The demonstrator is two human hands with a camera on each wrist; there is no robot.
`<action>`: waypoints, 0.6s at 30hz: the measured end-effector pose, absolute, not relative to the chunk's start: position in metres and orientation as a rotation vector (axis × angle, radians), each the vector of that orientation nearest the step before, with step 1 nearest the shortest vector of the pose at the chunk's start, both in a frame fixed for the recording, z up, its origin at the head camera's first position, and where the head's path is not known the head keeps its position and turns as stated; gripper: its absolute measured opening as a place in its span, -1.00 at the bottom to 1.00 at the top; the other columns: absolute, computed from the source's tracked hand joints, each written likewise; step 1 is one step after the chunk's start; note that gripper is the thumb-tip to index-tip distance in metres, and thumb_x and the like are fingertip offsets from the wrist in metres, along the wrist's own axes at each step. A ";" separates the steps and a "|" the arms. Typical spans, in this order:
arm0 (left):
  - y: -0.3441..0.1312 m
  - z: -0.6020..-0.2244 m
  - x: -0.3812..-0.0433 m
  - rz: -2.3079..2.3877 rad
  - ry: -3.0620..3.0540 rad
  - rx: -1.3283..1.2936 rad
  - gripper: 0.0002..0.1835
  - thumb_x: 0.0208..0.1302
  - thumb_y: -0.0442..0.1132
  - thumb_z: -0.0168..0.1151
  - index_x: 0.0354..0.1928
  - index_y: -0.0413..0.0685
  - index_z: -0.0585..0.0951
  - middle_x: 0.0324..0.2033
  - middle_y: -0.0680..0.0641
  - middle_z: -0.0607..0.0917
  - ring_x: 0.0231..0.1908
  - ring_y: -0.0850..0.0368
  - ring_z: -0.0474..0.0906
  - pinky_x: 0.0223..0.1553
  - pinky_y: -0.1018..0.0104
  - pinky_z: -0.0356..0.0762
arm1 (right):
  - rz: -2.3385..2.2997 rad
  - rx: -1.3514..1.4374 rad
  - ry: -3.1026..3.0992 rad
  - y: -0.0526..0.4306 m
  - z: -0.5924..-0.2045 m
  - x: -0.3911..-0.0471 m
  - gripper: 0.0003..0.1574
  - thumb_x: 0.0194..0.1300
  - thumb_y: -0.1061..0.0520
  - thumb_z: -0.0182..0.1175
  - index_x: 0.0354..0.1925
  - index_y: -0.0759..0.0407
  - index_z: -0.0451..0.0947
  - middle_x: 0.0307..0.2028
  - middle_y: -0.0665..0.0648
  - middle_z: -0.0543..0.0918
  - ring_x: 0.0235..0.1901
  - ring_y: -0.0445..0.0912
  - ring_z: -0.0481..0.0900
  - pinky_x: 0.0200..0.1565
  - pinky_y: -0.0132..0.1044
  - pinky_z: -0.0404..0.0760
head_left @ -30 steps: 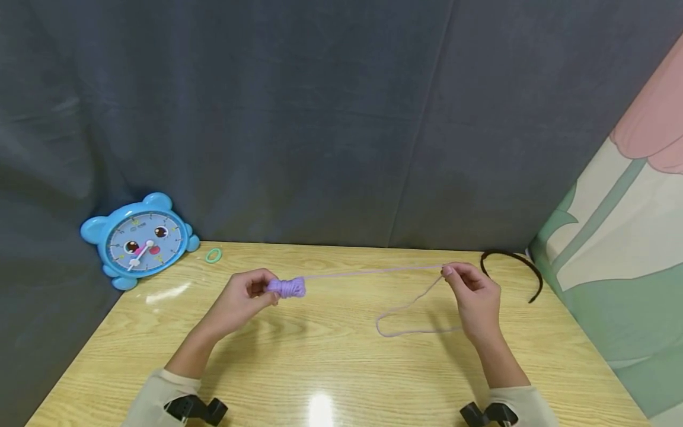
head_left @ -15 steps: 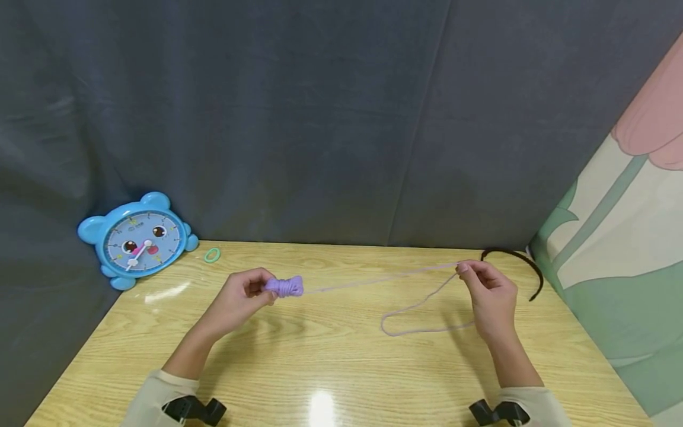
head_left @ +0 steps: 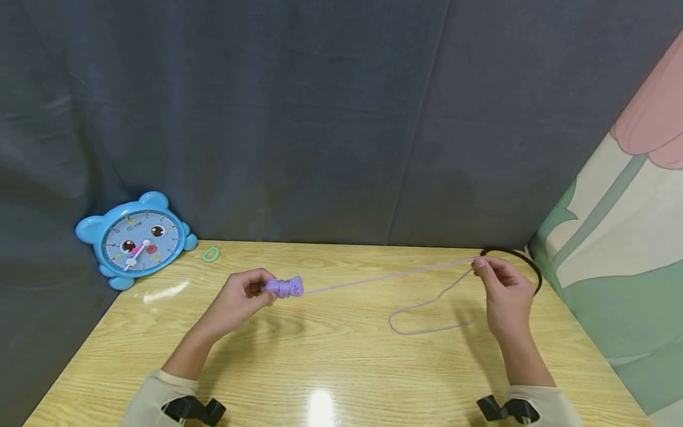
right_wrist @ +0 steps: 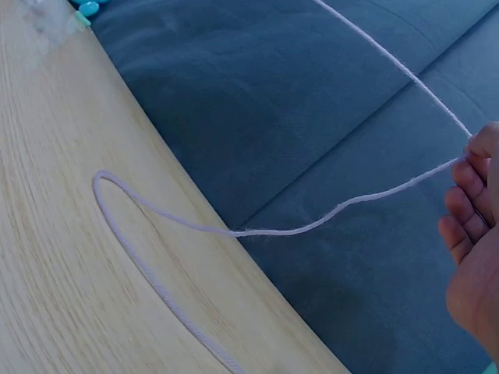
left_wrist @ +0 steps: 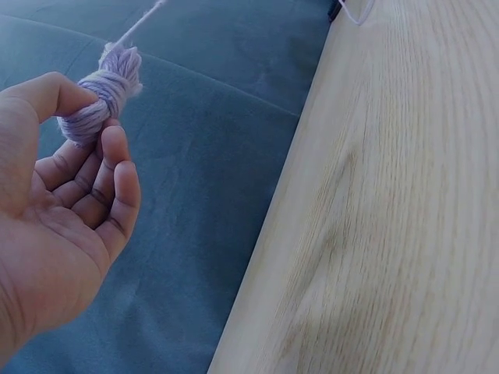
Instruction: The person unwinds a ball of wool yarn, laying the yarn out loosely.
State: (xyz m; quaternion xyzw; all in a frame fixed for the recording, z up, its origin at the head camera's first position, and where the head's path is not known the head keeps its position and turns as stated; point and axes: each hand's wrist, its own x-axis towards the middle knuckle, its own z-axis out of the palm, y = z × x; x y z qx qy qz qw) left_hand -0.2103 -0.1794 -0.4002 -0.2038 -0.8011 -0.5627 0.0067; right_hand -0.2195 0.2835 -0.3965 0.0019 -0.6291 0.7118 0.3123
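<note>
A small bundle of purple yarn (head_left: 285, 287) is pinched between the thumb and fingers of the left hand (head_left: 235, 305), left of centre in the frame; that grip is narrow, held on one end of the bundle. From the other end a strand (head_left: 389, 277) is stretched nearly straight up toward the right, where it is pinched in the narrow grip of the right hand (head_left: 507, 296). Below that grip, the loose tail (head_left: 437, 329) is bent into a U over the table (head_left: 341, 356). At the left of the frame, a blue clock (head_left: 128, 261) and, near it, a green ring (head_left: 205, 257) are seen. At the right, a black band (head_left: 525, 259) is partly hidden by the right hand. The upper frame is filled by a dark curtain (head_left: 320, 118).
</note>
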 end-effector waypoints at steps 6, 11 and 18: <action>-0.180 -0.400 -0.210 -1.746 -2.504 -0.642 -0.95 0.33 -0.44 0.25 -0.19 -0.26 0.63 -0.32 -0.13 0.62 -0.39 0.25 0.50 -0.36 0.38 0.55 | 1.914 0.015 -1.564 0.287 -0.395 -0.220 -0.89 0.34 0.40 0.30 -0.25 0.52 0.67 -0.43 0.00 0.78 -0.37 -0.20 0.70 -0.14 -0.49 0.68; -0.180 -0.399 -0.209 -1.771 -2.487 -0.641 -0.95 0.34 -0.45 0.23 -0.20 -0.26 0.62 -0.32 -0.07 0.63 -0.37 0.24 0.54 -0.33 0.35 0.60 | 1.945 -0.015 -1.518 0.291 -0.392 -0.219 -0.94 0.33 0.41 0.30 -0.28 0.46 0.69 -0.43 0.01 0.79 -0.39 -0.23 0.72 -0.18 -0.51 0.70; -0.182 -0.396 -0.209 -1.858 -2.431 -0.678 -0.95 0.36 -0.46 0.19 -0.19 -0.30 0.60 -0.32 0.02 0.63 -0.33 0.24 0.57 -0.25 0.37 0.65 | 1.922 0.008 -1.480 0.296 -0.389 -0.219 -0.88 0.30 0.39 0.34 -0.26 0.53 0.67 -0.46 0.01 0.77 -0.40 -0.21 0.70 -0.20 -0.48 0.68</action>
